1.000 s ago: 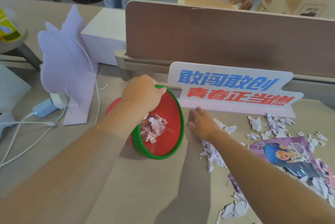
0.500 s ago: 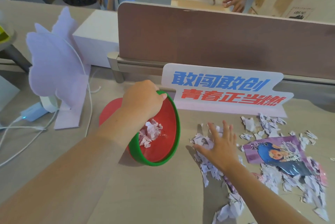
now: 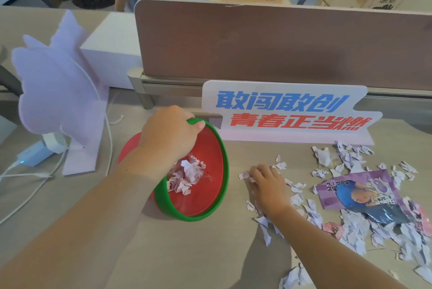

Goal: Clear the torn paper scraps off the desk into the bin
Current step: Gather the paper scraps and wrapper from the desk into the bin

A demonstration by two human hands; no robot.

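Observation:
A red bin with a green rim is tipped on its side, its mouth facing right. My left hand grips its upper rim. A clump of torn paper lies inside it. My right hand rests palm down on white paper scraps just right of the bin's mouth, fingers together and pointing toward the bin. More scraps are strewn over the desk to the right.
A purple printed wrapper lies among the scraps. A white sign with blue and red characters stands behind them, before a brown divider. A lilac cutout stand and white cables sit left. People stand beyond the divider.
My right hand went from the bin's mouth out onto the scraps with fingers spread, then pulled back left toward the bin with fingers closed together. My left hand has kept the bin tipped.

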